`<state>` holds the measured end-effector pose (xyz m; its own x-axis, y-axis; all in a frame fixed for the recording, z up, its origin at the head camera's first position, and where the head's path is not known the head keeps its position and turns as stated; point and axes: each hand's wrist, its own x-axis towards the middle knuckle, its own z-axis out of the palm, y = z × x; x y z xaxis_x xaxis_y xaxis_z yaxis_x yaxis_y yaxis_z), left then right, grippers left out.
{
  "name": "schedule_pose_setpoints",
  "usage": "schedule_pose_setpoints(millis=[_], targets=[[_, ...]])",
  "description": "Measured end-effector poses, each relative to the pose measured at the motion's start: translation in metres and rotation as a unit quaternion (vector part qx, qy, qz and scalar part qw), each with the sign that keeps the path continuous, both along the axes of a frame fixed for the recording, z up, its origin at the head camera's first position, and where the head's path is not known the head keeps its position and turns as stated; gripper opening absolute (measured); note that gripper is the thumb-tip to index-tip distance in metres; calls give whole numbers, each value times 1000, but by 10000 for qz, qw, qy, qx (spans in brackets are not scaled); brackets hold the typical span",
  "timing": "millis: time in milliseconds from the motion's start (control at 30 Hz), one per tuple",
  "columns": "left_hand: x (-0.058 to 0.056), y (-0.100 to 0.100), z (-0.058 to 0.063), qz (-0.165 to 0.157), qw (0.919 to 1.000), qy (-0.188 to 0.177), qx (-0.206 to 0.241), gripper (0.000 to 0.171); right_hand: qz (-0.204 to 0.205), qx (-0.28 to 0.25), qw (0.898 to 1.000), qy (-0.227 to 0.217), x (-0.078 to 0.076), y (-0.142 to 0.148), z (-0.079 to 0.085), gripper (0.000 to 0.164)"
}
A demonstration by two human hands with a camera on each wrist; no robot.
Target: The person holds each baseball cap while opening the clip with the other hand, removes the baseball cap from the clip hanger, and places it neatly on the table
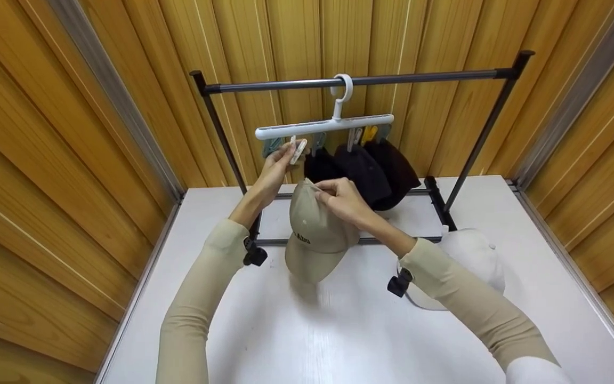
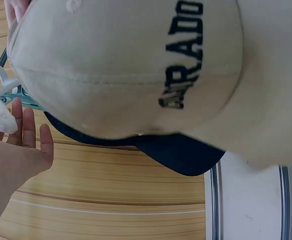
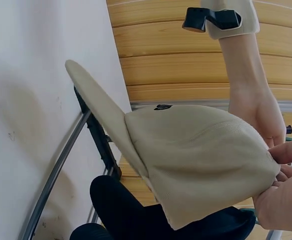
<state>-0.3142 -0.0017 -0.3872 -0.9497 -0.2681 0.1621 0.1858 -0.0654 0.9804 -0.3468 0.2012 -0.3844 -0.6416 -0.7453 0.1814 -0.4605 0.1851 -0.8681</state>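
A beige cap (image 1: 315,221) with dark lettering hangs brim-down from my right hand (image 1: 345,201), whose thumb and fingers pinch its crown. Up at the white hanger (image 1: 296,129), my left hand (image 1: 271,178) holds a white clothespin (image 1: 299,151) between thumb and fingers. The cap's top lies just below and to the right of that clothespin, apart from it. In the left wrist view, the lettered cap front (image 2: 121,55) fills much of the picture beside the left hand (image 2: 23,152). From the right wrist, the cap (image 3: 200,155) appears side-on; the clothespin's jaws cannot be made out there.
Several dark caps (image 1: 363,173) hang from clothespins along the hanger's right part. A teal clothespin (image 1: 272,146) is at its left end. The hanger hooks over a black rack's bar (image 1: 424,79). A white cap (image 1: 475,256) lies on the white table (image 1: 296,341), partly behind my right forearm.
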Motion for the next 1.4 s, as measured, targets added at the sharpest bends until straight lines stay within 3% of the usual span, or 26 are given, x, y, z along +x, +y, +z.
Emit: schedule_pose_setpoints(millis=[333,667,967,1167,1400], targets=[[0,-9,-4,249,9991,-130,-318,43,39,-91,9998,-192,2,10,3,25],[2,-14,-7,214,9994,-66,-266,45,-96,-144,9995,-273,3,21,8,27],[7,-19,-10,771,9969,-177,22,45,-232,-66,9991,-335,0,31,12,28],[14,-25,-12,819,9966,-122,-20,46,-266,-44,9993,-262,-2,39,13,30],[32,-41,-18,794,9949,-313,-543,49,-335,-144,9990,-245,0,47,12,30]])
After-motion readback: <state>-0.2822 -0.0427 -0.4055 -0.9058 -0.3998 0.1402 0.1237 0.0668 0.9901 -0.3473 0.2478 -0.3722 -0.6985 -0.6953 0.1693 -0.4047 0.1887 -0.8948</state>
